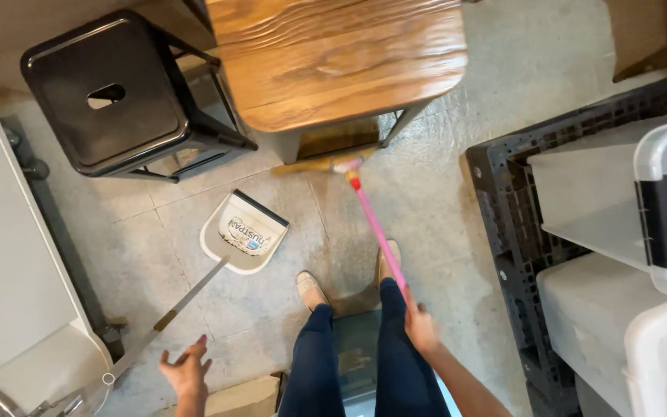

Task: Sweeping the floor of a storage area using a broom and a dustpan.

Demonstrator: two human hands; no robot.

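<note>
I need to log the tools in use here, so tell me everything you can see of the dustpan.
The dustpan is a pale, plastic-looking pan with a dark front lip and a printed label inside. It rests on the grey floor, mouth toward the black stool. Its long metal handle slants back beside the open left hand, which is not gripping it.

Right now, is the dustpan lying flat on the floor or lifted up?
Flat on the floor. The dustpan rests on the tiles, and its long handle slants back toward the open left hand, which does not grip it.
</note>
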